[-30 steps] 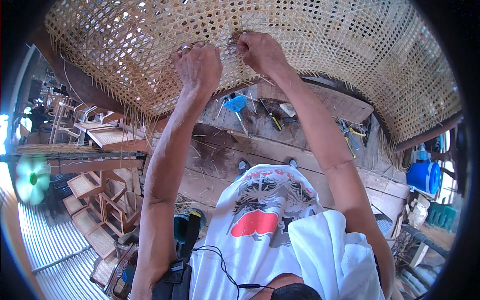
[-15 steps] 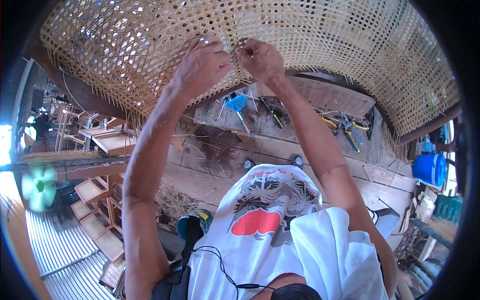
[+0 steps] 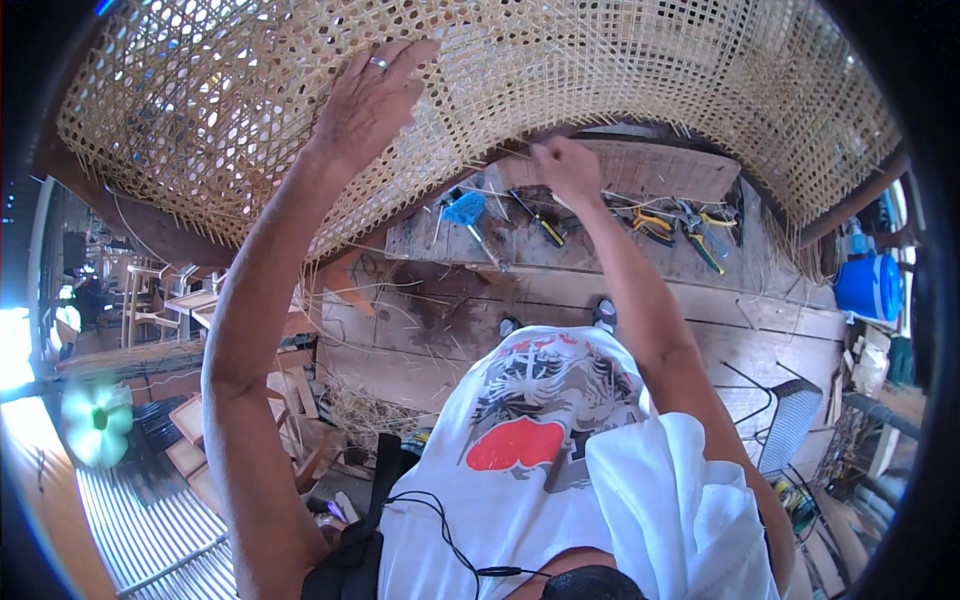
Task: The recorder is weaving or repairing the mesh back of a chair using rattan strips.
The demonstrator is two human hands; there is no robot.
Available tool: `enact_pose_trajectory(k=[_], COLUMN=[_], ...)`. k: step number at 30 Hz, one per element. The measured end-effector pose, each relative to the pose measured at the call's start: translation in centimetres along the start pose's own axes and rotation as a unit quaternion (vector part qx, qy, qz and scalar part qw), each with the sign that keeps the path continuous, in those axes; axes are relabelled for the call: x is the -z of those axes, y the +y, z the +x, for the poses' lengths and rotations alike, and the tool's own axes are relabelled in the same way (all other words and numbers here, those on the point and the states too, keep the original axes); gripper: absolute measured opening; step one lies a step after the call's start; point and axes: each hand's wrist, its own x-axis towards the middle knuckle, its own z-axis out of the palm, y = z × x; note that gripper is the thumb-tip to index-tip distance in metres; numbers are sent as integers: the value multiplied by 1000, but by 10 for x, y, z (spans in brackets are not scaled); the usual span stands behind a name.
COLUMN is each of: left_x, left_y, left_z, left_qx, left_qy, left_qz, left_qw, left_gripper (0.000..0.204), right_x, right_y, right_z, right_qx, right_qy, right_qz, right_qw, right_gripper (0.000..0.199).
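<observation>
A: Where was the woven cane [image 3: 620, 75], and how did the hands stand?

B: It stretched in a wide curve across the top of the view, with a dark wooden frame [image 3: 170, 232] along its edge. The left hand [image 3: 372, 108] appeared to rest upon it, fingers spread, so its grip was wide and had hold of nothing. The right hand [image 3: 570, 168] was just below the cane's lower edge, fingers curled but blurred; I could not tell whether its grip held a strand.

A: What could go wrong from there?

B: In my judgement, a thin strand could split if it was pulled too sharply. Too strong pressure from the left palm could push the weave out of line. The loose ends could also prick the right hand, because it was near them.

A: And the containers?

B: To the right of the surface [image 3: 600, 254] with the pliers [image 3: 653, 228] and the screwdriver [image 3: 550, 232], there was a blue container [image 3: 868, 288]. Its wall hid the contents, so I could not say what was inside.
</observation>
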Motion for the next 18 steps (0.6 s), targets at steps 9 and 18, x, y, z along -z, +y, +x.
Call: enact_pose_trajectory(k=[9,18], left_x=[-44,-35], left_y=[79,96], left_z=[51,51], left_qx=[-23,-69], left_qy=[-253,-290], left_qz=[51,17], left_qw=[966,954], left_gripper=[17,14], right_x=[50,75], right_y=[182,172], right_z=[-75,-103], right_qx=[-103,-171], right_qy=[1,-76], right_qz=[-6,99], right_qw=[995,977], right_gripper=[32,23])
